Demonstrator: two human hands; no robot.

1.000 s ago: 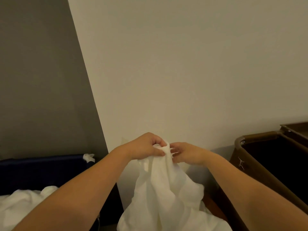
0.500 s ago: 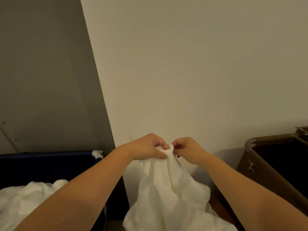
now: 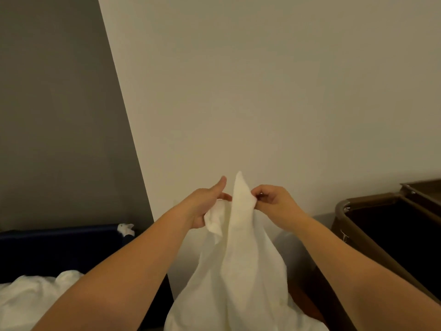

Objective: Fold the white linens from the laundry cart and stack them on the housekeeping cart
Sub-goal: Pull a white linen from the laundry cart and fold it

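Right hand (image 3: 272, 202) pinches the peak of a thin white linen sheet (image 3: 241, 263). Left hand (image 3: 204, 207) seems to grip a bunched fold beside it, thumb sticking up. The sheet hangs between a dark blue fabric laundry cart (image 3: 59, 247), which holds crumpled white linens (image 3: 31, 303), and a brown bin (image 3: 372, 225).

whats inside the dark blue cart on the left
A heap of white linens lies in the blue cart. The left forearm covers part of it, and the cart's bottom is hidden underneath.

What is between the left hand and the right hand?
In the head view, a raised fold of the white linen stands between the left hand and the right hand, which pinches it.
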